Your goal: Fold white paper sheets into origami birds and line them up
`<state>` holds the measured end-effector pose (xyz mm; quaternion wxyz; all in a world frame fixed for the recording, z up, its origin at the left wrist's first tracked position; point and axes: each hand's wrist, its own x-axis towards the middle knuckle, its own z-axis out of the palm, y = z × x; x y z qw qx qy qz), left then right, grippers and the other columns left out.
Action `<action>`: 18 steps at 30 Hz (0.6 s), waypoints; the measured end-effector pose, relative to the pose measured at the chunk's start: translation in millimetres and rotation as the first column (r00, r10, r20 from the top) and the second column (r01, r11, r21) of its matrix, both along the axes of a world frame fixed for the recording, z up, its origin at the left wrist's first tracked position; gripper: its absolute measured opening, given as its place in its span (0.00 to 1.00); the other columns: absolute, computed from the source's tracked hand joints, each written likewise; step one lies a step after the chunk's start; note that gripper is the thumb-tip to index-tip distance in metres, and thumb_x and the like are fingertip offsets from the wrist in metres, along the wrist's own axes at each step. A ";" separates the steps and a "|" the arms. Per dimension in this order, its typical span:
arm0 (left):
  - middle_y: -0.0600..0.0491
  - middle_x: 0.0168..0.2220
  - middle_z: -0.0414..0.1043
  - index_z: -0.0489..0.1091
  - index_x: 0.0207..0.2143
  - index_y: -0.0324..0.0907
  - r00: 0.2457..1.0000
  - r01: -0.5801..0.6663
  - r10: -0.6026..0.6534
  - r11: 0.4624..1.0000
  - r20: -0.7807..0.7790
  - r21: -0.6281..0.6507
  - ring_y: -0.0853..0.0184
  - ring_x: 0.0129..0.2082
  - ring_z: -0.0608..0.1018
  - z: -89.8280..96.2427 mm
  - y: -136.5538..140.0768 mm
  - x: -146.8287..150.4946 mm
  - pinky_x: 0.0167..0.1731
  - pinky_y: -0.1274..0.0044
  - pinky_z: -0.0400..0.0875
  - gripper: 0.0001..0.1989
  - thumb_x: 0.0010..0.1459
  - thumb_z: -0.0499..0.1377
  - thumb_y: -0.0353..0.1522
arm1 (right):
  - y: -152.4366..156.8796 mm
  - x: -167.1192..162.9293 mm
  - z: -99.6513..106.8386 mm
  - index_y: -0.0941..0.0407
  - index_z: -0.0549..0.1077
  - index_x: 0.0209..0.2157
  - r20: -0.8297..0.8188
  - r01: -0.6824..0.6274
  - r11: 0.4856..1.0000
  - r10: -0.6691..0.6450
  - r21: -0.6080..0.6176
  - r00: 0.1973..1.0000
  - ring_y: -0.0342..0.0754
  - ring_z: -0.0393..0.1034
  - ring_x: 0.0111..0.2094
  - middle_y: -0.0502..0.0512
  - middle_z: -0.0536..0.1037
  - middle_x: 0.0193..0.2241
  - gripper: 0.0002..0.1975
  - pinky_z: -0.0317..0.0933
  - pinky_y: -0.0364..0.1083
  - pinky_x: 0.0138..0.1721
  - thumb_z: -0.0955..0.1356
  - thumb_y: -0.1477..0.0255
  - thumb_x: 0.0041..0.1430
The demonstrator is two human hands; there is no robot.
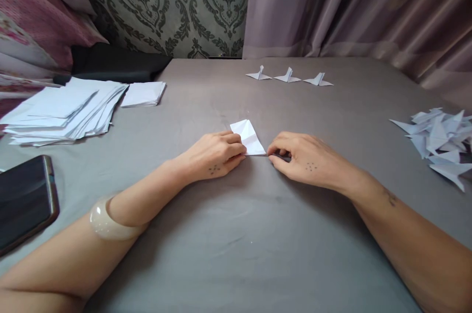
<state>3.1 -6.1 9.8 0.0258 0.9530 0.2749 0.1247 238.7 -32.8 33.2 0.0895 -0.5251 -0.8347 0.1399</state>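
Observation:
A small sheet of white paper (249, 137), partly folded with creases showing, lies on the grey cloth between my hands. My left hand (221, 153) grips its left side, thumb below and fingers curled over the top. With thumb and forefinger, my right hand (295, 156) pinches the paper's lower right corner. The left part of the paper is hidden under my left fingers.
Three folded paper cranes (288, 76) stand in a row at the back. On the right is a heap of folded paper pieces (438, 136). A large paper stack (70, 106), a smaller stack (143, 94) and a phone (25, 202) lie on the left.

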 end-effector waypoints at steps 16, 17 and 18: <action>0.48 0.36 0.74 0.76 0.38 0.42 0.996 0.076 -0.078 0.996 -0.033 -0.052 0.65 0.37 0.75 12.8 -3.3 -2.4 0.35 0.76 0.71 0.15 0.62 0.49 0.29 | -10.6 -15.6 -22.1 0.52 0.77 0.44 0.118 -0.252 0.934 0.229 0.253 0.966 0.47 0.65 0.37 0.55 0.74 0.39 0.17 0.54 0.45 0.32 0.60 0.78 0.60; 0.48 0.36 0.74 0.76 0.37 0.42 0.996 0.079 -0.081 0.995 -0.028 -0.063 0.65 0.37 0.76 13.6 -3.1 -2.8 0.36 0.75 0.71 0.14 0.62 0.49 0.29 | -10.3 -14.3 -20.4 0.52 0.77 0.43 0.122 -0.249 0.938 0.225 0.241 0.967 0.46 0.65 0.36 0.54 0.74 0.39 0.17 0.54 0.45 0.31 0.60 0.78 0.60; 0.48 0.36 0.74 0.76 0.37 0.42 0.996 0.082 -0.084 0.994 -0.022 -0.076 0.65 0.37 0.76 14.4 -2.9 -3.3 0.36 0.75 0.71 0.14 0.62 0.50 0.29 | -9.8 -13.0 -18.5 0.51 0.77 0.42 0.120 -0.242 0.944 0.219 0.225 0.968 0.45 0.65 0.36 0.53 0.74 0.38 0.17 0.53 0.45 0.31 0.61 0.78 0.60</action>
